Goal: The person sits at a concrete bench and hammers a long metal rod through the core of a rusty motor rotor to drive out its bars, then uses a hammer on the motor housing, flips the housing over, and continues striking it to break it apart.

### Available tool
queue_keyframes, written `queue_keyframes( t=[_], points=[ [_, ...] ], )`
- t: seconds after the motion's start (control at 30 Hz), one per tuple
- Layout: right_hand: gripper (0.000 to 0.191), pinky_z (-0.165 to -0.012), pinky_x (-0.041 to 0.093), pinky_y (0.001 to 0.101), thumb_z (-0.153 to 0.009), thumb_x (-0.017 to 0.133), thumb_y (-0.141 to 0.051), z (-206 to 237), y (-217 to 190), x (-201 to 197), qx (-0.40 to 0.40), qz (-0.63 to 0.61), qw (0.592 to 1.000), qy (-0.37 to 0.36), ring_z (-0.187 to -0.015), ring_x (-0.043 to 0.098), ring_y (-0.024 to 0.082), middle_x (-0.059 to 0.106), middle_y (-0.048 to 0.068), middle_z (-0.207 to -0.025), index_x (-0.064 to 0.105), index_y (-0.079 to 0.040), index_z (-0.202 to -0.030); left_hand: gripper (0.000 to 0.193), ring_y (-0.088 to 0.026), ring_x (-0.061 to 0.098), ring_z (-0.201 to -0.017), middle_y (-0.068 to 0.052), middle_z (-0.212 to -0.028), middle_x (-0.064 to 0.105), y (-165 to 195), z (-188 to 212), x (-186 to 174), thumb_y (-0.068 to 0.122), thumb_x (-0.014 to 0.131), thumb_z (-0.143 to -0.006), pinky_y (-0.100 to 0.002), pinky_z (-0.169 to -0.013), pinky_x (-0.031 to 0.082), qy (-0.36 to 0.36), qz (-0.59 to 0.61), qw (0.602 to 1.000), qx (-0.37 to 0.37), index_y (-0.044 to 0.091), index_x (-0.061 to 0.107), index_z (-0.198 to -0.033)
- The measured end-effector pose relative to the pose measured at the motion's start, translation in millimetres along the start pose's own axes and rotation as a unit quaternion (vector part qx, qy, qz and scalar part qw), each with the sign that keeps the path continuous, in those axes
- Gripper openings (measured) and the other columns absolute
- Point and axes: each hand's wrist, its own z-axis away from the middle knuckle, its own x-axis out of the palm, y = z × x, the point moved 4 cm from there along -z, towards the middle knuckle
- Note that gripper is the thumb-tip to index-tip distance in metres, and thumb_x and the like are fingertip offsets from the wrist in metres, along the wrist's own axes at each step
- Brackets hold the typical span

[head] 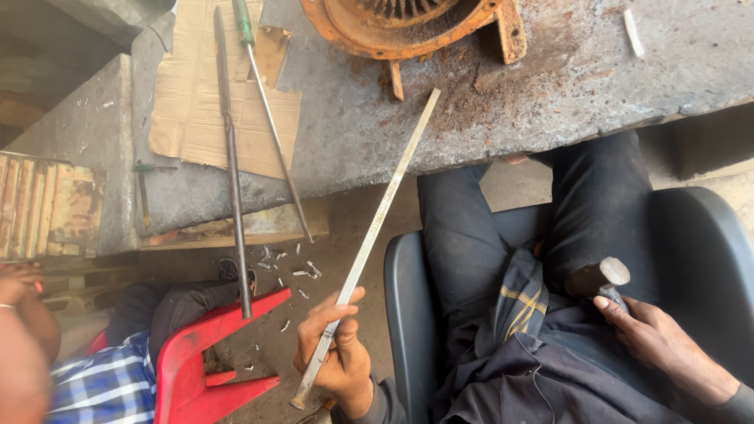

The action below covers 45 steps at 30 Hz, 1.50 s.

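Note:
My left hand (336, 349) grips the lower end of a long flat metal bar (377, 224). The bar slants up to the right and its far tip rests on the grey concrete bench (550, 86). My right hand (656, 338) lies on my lap and holds a hammer (603, 276) by its handle, head pointing up. I sit in a dark plastic chair (404, 283) with dark trousers and a dark cloth over my legs.
A rusty orange round motor housing (408, 23) sits at the bench's far edge. A long screwdriver (271, 118) and a dark rod (232, 157) lie across cardboard (188, 110) on the bench. A red plastic chair (204, 357) and another person in a checked shirt (102, 385) are at left.

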Motion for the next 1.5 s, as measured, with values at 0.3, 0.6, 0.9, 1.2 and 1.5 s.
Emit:
queue_keyframes(
  t=[0.3,0.6,0.9,1.2,1.5],
  points=[
    [0.053,-0.042,0.029,0.0353,-0.094,0.062,-0.053,6,-6,-1,0.013,0.006,1.000,-0.007,-0.046,0.036,0.016,0.041,0.004,-0.060,0.060,0.000,-0.089,0.043,-0.018,0.069,-0.083,-0.016,-0.098,0.079,9,-6,10,0.042,0.049,-0.108,-0.028,-0.080,0.056,-0.195,0.090,0.975,-0.058,0.003,0.066,-0.108],
    [0.051,-0.048,0.030,0.0304,-0.101,0.053,-0.054,65,-54,-28,-0.049,-0.106,0.993,0.010,-0.055,0.036,0.014,0.045,0.002,-0.068,0.061,-0.004,-0.103,0.040,-0.028,0.077,-0.087,-0.020,-0.095,0.078,-8,6,-28,0.038,0.044,-0.114,-0.041,-0.088,0.062,-0.126,0.215,0.966,-0.063,0.005,0.064,-0.103],
    [0.045,-0.044,0.029,0.0322,-0.111,0.050,-0.043,57,-111,-142,-0.345,-0.041,0.919,0.184,-0.046,0.036,0.016,0.042,0.004,-0.058,0.054,-0.001,-0.095,0.031,-0.046,0.071,-0.106,-0.030,-0.113,0.070,-56,6,-91,0.016,0.070,-0.099,-0.054,-0.098,0.057,-0.321,0.255,0.912,0.030,0.003,0.047,-0.115],
    [0.038,-0.049,0.034,0.0311,-0.102,0.060,-0.042,117,-201,-102,-0.288,-0.054,0.940,0.173,-0.055,0.041,0.013,0.045,0.001,-0.066,0.061,-0.004,-0.100,0.024,-0.045,0.070,-0.090,-0.027,-0.103,0.069,-64,-3,-92,0.014,0.071,-0.097,-0.047,-0.084,0.061,-0.087,0.222,0.970,0.045,0.011,0.047,-0.100],
    [0.031,-0.044,0.030,0.0221,-0.110,0.057,-0.034,181,-297,-99,-0.461,-0.257,0.836,0.151,-0.051,0.032,0.005,0.036,-0.005,-0.067,0.048,-0.013,-0.089,0.025,-0.029,0.070,-0.067,-0.015,-0.078,0.059,-83,-8,-86,0.011,0.045,-0.114,-0.035,-0.074,0.066,0.218,-0.046,0.970,-0.098,0.004,0.028,-0.097]
  ],
)
